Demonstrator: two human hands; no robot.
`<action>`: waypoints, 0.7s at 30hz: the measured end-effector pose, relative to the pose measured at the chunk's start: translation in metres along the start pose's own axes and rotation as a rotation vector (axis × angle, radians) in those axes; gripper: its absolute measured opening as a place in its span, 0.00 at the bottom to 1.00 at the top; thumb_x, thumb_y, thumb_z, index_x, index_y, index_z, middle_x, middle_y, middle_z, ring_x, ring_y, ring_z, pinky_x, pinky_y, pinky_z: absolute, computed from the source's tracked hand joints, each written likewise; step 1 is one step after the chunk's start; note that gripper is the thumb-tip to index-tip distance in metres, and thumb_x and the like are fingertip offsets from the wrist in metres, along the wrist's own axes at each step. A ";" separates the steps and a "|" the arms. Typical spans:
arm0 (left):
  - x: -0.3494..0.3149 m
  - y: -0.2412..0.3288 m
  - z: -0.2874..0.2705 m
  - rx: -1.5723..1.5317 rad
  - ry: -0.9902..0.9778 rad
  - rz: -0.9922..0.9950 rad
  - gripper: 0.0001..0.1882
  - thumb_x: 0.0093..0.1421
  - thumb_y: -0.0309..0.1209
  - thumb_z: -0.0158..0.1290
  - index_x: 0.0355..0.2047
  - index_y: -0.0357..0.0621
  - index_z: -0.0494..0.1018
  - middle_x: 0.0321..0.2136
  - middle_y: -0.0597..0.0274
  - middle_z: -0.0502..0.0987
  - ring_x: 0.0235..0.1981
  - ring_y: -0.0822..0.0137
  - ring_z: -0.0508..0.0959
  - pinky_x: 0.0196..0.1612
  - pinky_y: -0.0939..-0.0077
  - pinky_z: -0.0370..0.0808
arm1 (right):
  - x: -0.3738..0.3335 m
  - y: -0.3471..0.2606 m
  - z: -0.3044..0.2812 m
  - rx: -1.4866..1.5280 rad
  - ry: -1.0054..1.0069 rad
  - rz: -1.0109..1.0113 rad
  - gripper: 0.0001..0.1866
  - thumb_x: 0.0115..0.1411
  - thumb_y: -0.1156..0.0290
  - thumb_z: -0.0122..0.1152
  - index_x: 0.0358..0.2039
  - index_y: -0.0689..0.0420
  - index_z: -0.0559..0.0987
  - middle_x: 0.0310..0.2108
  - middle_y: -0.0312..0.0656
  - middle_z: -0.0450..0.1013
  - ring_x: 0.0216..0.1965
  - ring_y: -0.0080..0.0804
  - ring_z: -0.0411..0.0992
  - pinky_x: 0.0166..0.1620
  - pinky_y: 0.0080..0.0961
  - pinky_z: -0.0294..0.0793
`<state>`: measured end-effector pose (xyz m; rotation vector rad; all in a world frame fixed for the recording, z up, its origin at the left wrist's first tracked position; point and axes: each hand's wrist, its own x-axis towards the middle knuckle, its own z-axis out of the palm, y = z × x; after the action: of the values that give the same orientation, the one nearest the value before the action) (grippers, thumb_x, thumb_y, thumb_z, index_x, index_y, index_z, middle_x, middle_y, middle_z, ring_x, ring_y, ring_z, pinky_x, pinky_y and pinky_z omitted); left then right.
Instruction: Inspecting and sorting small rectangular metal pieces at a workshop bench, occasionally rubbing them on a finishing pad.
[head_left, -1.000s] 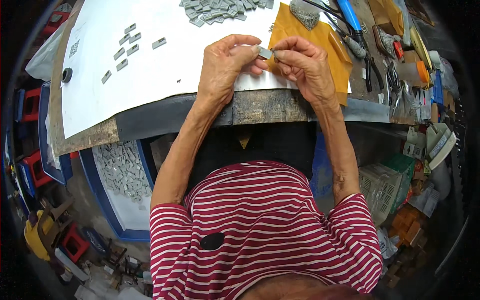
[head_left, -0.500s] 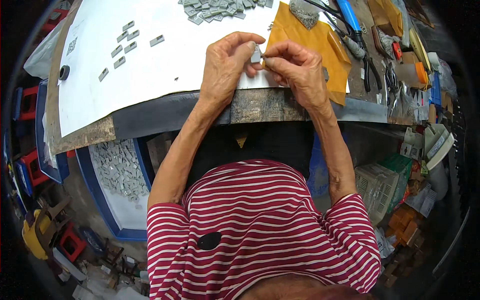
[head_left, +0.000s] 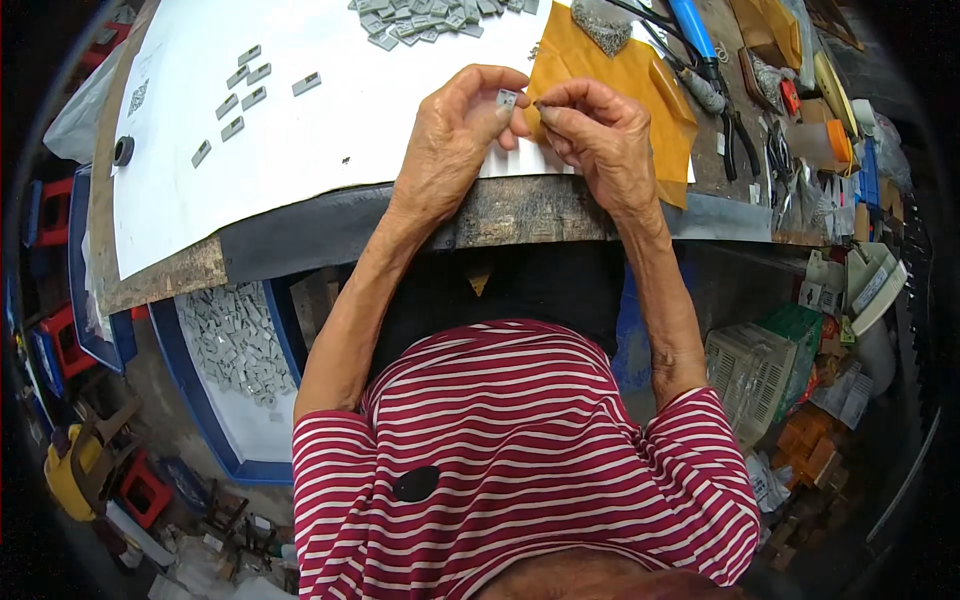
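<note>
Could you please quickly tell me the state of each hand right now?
Left hand: closed, holding a small grey block.
Right hand: pinched closed; whether it holds something tiny cannot be told.

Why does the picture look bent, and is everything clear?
Head view: fisheye distortion bows the front edge of the brown wooden worktable, and the corners go black; head view: the white paper sheet looks bright; head view: the small grey rectangular piece in the left hand is too small for fine detail.
</note>
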<state>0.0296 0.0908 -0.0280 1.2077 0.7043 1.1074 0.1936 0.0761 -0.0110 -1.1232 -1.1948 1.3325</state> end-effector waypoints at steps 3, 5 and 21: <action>-0.003 0.006 0.006 0.012 0.045 -0.021 0.14 0.56 0.23 0.47 0.44 0.34 0.66 0.27 0.58 0.73 0.24 0.77 0.73 0.30 0.88 0.73 | 0.000 0.001 -0.001 0.011 0.013 -0.004 0.06 0.52 0.77 0.55 0.31 0.63 0.75 0.17 0.32 0.69 0.18 0.14 0.64 0.20 0.10 0.62; -0.004 0.007 0.007 -0.003 0.109 -0.037 0.14 0.56 0.23 0.48 0.43 0.34 0.66 0.27 0.58 0.74 0.24 0.76 0.74 0.30 0.87 0.73 | 0.000 -0.001 -0.001 0.027 0.016 -0.010 0.06 0.51 0.78 0.54 0.31 0.64 0.75 0.17 0.32 0.68 0.17 0.14 0.64 0.20 0.10 0.61; -0.004 0.006 0.003 -0.152 0.054 -0.083 0.08 0.56 0.24 0.47 0.36 0.34 0.71 0.17 0.62 0.73 0.17 0.78 0.71 0.21 0.90 0.69 | -0.005 -0.005 0.002 0.032 -0.033 -0.055 0.06 0.51 0.78 0.56 0.31 0.64 0.75 0.17 0.33 0.69 0.17 0.13 0.63 0.19 0.09 0.61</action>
<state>0.0291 0.0862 -0.0225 1.0149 0.6926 1.1068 0.1928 0.0715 -0.0056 -1.0424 -1.2158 1.3286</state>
